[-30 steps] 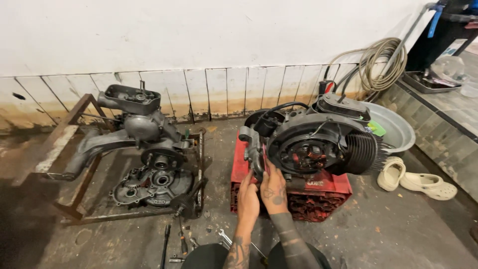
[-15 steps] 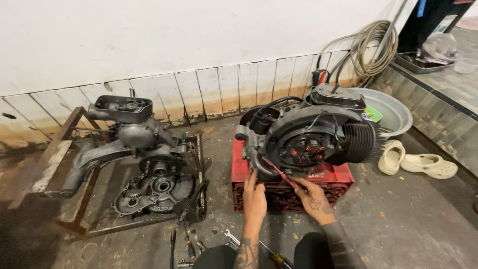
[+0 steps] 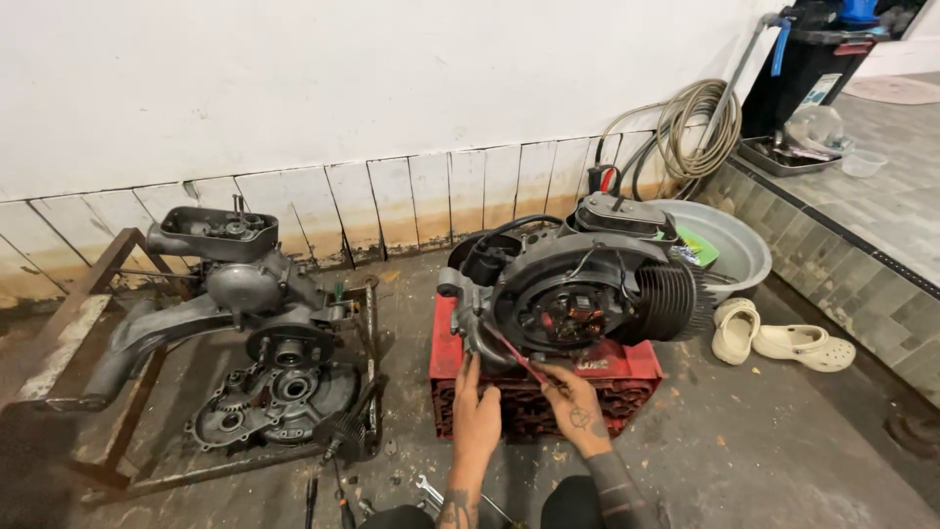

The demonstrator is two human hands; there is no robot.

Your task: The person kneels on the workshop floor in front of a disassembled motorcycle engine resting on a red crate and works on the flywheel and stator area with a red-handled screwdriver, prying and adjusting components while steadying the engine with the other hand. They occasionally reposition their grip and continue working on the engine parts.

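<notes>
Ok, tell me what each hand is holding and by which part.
The right hand pinches the lower end of a thin red wire running up to the engine. The left hand rests against the engine's lower edge at the red crate; whether it grips anything cannot be told.

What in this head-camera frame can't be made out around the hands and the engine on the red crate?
- Head view: the left hand rests against the engine; its fingertips cover the contact spot.
- The right hand pinches a thin red wire; where the wire ends on the engine is too small to tell.
- The red crate is largely hidden by engine and hands.
- The wrench on the floor is partly cut off by the bottom edge.
</notes>
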